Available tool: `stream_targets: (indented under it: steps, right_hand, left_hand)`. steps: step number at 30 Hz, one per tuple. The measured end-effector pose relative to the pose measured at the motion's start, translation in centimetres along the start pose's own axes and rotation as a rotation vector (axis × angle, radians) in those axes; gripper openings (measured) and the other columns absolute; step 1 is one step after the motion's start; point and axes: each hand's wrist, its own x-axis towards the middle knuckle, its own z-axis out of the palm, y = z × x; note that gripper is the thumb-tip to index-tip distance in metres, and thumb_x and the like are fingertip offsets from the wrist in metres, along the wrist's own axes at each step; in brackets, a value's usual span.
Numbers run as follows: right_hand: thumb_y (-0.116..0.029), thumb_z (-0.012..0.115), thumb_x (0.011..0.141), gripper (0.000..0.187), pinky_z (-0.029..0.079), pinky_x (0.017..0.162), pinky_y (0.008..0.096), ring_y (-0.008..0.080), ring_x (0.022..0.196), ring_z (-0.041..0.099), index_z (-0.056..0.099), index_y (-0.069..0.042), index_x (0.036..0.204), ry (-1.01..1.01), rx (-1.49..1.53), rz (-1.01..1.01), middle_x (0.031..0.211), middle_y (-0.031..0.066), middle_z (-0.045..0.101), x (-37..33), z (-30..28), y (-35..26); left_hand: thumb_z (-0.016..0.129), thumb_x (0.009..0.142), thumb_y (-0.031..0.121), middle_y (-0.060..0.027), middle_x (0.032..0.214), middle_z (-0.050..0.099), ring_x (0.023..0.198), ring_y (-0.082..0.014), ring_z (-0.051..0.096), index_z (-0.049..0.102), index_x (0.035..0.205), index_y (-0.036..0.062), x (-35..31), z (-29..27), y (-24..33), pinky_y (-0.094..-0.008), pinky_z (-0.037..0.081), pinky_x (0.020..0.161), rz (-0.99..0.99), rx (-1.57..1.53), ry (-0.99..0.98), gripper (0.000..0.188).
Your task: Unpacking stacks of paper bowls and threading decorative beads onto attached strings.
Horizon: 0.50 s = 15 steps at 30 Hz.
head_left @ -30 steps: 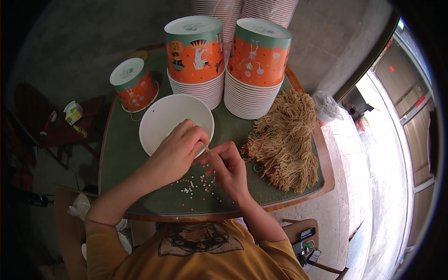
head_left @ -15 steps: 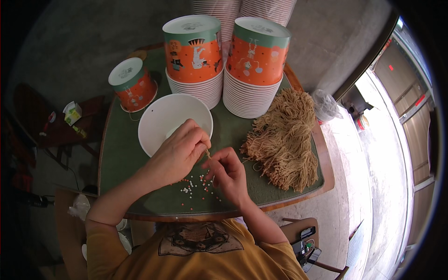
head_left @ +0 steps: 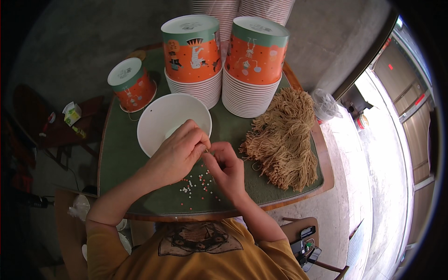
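A white paper bucket lies tipped with its mouth facing me, a small dark hole near its far rim. My left hand is at its near right edge, fingers pinched on a thin tan cord. My right hand meets it there, thumb and forefinger closed on the same bit of cord; the fingers hide most of it. Small white and orange bits lie scattered on the green tabletop below my hands. A big bundle of tan cords lies to the right.
Two stacks of upside-down orange and green paper buckets stand behind the bowl-shaped one. A single upturned bucket with a cord handle sits at the left. A clear plastic bag is beyond the cord bundle. A stool holds small items at lower right.
My right hand has moved up and slightly left, its fingers now closed against the left fingertips at the cord. My left hand has barely moved.
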Motion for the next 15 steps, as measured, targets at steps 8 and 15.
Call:
stream_targets:
  steps: [8,15]
  right_hand:
    - [-0.007,0.065,0.089,0.013,0.041,0.051,0.0214,0.0029,0.055,0.041,0.052,-0.005,0.091,0.041,-0.076,-0.069,0.059,-0.0007,0.048,-0.9,0.7,0.5]
    - [-0.003,0.058,0.092,0.012,0.042,0.055,0.0185,0.0028,0.061,0.053,0.048,-0.003,0.099,0.031,0.048,0.063,0.065,-0.0011,0.058,-1.7,1.1,0.7]
  left_hand:
    - [0.059,0.084,0.001,-0.0092,0.092,0.049,0.083,-0.0294,0.055,0.052,0.090,0.0046,-0.3,0.2,-0.3,-0.0403,0.045,0.071,0.159,0.260,0.121,0.010]
    - [0.061,0.079,-0.002,-0.0102,0.092,0.049,0.080,-0.0308,0.054,0.050,0.091,0.0052,-0.1,-0.1,-0.7,-0.0410,0.044,0.070,0.215,0.276,0.115,0.018]
